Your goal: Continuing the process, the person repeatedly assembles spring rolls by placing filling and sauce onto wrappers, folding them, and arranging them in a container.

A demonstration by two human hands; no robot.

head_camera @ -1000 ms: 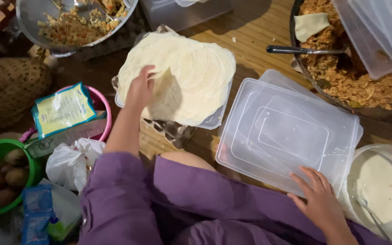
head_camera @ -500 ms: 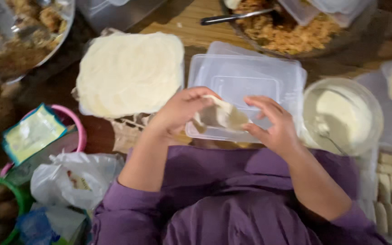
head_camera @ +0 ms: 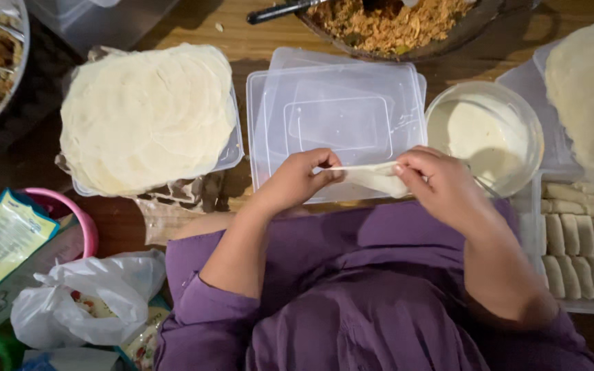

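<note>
- I pinch one thin wrapper sheet [head_camera: 372,176] between both hands, left hand [head_camera: 300,180] and right hand [head_camera: 438,185] each pressing thumb against fingers on an end, so it hangs stretched over the clear lid [head_camera: 342,120].
- The wrapper stack [head_camera: 147,117] lies just left, the batter bowl [head_camera: 484,134] just right, both within reach.
- Half a second ago the sheet was bunched between my hands; now it is pulled out flat.

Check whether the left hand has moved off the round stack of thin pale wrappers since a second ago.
Yes: the left hand moved rightward off the stack to the clear plastic lid.
</note>
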